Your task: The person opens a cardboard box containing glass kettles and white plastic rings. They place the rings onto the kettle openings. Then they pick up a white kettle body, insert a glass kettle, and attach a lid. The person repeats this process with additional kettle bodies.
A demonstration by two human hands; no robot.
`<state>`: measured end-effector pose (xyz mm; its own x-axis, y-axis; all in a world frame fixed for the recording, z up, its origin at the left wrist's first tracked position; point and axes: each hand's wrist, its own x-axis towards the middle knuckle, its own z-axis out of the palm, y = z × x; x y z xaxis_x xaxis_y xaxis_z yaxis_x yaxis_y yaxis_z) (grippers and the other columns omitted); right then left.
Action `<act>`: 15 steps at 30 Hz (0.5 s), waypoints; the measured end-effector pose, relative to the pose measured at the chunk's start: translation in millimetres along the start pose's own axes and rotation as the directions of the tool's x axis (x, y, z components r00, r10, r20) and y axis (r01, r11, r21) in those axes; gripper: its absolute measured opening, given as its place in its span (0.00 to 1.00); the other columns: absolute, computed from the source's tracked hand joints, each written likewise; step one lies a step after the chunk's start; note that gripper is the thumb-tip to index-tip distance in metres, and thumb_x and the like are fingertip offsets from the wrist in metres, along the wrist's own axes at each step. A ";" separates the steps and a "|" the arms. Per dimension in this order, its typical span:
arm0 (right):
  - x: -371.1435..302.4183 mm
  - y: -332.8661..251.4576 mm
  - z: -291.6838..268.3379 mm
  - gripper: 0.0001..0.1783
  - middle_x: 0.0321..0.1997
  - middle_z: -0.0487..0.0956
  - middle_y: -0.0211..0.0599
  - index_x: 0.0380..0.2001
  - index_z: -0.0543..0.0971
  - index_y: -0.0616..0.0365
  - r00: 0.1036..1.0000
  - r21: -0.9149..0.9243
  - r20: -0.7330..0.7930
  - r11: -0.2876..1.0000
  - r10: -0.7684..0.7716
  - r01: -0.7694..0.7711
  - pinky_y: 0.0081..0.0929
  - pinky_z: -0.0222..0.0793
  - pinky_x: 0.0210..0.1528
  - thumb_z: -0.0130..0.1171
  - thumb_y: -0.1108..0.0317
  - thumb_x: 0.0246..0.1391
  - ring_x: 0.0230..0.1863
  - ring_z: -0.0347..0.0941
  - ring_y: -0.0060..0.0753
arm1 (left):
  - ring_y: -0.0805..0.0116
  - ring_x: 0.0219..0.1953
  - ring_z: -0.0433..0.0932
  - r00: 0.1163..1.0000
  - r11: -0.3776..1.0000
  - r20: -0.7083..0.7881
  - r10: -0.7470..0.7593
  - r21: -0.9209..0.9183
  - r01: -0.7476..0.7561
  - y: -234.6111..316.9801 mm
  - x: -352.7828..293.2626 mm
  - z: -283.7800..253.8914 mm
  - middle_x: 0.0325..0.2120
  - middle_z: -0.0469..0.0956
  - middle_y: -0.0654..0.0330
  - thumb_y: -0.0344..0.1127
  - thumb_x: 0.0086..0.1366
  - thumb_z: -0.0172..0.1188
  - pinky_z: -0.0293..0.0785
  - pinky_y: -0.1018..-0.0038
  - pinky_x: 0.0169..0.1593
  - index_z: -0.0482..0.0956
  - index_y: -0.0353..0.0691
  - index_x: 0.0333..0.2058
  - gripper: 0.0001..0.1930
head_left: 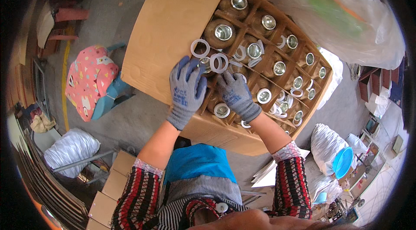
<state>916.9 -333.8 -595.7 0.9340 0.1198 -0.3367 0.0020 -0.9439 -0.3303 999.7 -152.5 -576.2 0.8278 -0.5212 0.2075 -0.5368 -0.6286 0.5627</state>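
Note:
My left hand [186, 87], in a grey-blue knit glove, rests over the carton's left part. Its fingers stretch forward, slightly apart, beside the silver rim of a glass vessel [204, 64]. My right hand [236, 94], gloved alike, bends its fingers down among the cardboard dividers. Whatever lies between those fingertips is hidden. Just beyond them are overlapping white rings [219, 63], and another white ring [200, 48] lies farther left. Glass vessels with round silvery openings stand in the compartments of the cardboard box [227, 137]; a few openings carry white rings, like this one [264, 96].
The box's wide flap [169, 26] folds out to the left. Clear plastic sheeting [346, 22] drapes at the far right. A stool with a pink patterned cover [91, 80] stands left, above a white sack [71, 152]. At right are another sack [325, 147] and a blue basin [342, 163].

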 end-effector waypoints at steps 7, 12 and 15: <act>29.1 21.6 -57.8 0.11 0.41 0.84 0.39 0.41 0.82 0.58 0.897 0.793 -0.224 0.607 0.381 -0.060 0.37 0.75 0.47 0.63 0.66 0.56 0.43 0.80 0.45 | 0.44 0.63 0.66 0.996 0.999 -0.075 -0.040 -0.036 0.037 -13.1 44.1 -3.2 0.57 0.73 0.51 0.32 0.62 0.60 0.61 0.49 0.65 0.75 0.41 0.57 0.23; 120.8 61.7 -41.8 0.12 0.42 0.85 0.46 0.43 0.83 0.55 0.834 0.882 -0.183 0.462 0.520 -0.094 0.37 0.75 0.46 0.61 0.64 0.58 0.41 0.82 0.47 | 0.44 0.66 0.64 0.998 0.997 0.001 0.064 0.031 -0.064 0.8 67.5 18.5 0.60 0.71 0.49 0.29 0.62 0.57 0.59 0.49 0.68 0.72 0.39 0.60 0.26; 125.8 61.5 -45.7 0.13 0.42 0.84 0.46 0.42 0.83 0.54 0.795 0.675 -0.263 0.693 0.547 -0.253 0.41 0.74 0.47 0.58 0.60 0.60 0.44 0.81 0.48 | 0.45 0.69 0.61 0.974 0.976 0.198 0.109 0.166 -0.143 1.8 71.3 32.6 0.63 0.68 0.48 0.36 0.62 0.58 0.53 0.50 0.72 0.70 0.35 0.62 0.29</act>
<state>1050.8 -390.9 -618.1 0.8375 -0.5017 -0.2167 -0.4766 -0.4764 -0.7389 1052.4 -209.6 -586.5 0.7157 -0.6905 0.1045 -0.6689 -0.6348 0.3868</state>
